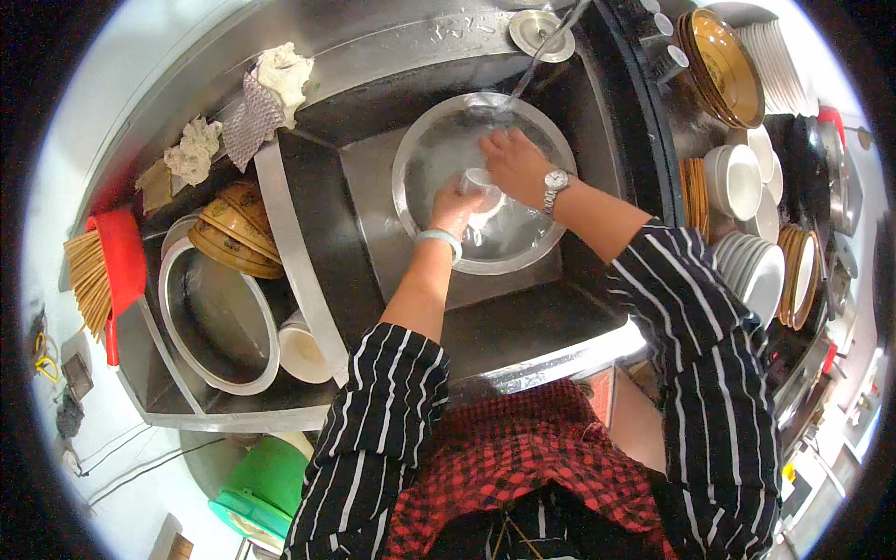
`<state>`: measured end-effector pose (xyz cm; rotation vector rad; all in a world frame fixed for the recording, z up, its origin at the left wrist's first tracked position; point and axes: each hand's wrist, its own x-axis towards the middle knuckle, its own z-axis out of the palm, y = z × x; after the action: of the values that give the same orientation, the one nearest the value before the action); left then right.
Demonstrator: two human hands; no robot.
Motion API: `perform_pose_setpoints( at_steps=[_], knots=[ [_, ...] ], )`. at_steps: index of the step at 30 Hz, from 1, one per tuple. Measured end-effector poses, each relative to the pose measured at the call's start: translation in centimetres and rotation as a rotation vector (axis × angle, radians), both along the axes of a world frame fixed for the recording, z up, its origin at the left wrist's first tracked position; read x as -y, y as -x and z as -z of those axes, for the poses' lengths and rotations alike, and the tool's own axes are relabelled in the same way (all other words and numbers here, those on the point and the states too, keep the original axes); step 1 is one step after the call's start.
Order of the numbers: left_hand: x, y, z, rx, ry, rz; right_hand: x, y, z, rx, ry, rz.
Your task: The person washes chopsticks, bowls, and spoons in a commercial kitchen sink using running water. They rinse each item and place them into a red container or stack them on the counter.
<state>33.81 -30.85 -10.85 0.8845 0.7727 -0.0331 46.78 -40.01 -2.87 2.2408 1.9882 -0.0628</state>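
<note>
My left hand (456, 204) grips a small clear cup (477, 180) over a round metal basin (414, 234). The basin stands in a deep stainless-steel sink (371, 203) and holds water. My right hand (516, 159), with a metal wristwatch, is spread just beside the cup, over the water. It seems to hold nothing, though some fingertips are blurred. Below the cup is a white patch (483, 222); whether it is foam, cloth or glare I cannot tell. A thin stream of water (535, 64) runs into the basin's far side.
A left sink compartment holds an oval metal tub (218, 318), brown bowls (238, 227) and a pale cup (304, 353). Cloths (280, 77) lie on the rim by a red holder of sticks (122, 262). White bowls (731, 182) and plates (752, 273) stand at right.
</note>
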Motion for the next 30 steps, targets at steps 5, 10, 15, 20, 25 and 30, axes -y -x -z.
perform_pose_setpoints(
  at_steps=[5,10,15,20,25,30],
  knots=[
    [-1.4,-0.1,0.6,-0.066,0.251,-0.26,2.3,1.8,0.0,-0.454,0.275,0.504],
    [-1.2,-0.5,0.1,-0.07,0.073,-0.238,4.3,7.4,0.2,-0.931,0.133,1.147],
    [-0.3,-0.3,-1.7,-0.008,-0.091,0.105,1.2,9.4,2.0,-0.774,0.072,1.024],
    [-0.1,-0.3,-2.1,-0.053,-0.194,0.1,0.6,8.6,1.2,-0.928,0.128,0.907],
    [-0.7,-0.6,-1.6,-0.068,-0.121,-0.3,2.0,5.6,0.5,-1.007,0.007,1.034],
    [-0.7,-0.8,1.3,-0.306,-0.672,-0.246,0.5,2.6,3.6,-0.836,-0.036,1.149]
  ],
)
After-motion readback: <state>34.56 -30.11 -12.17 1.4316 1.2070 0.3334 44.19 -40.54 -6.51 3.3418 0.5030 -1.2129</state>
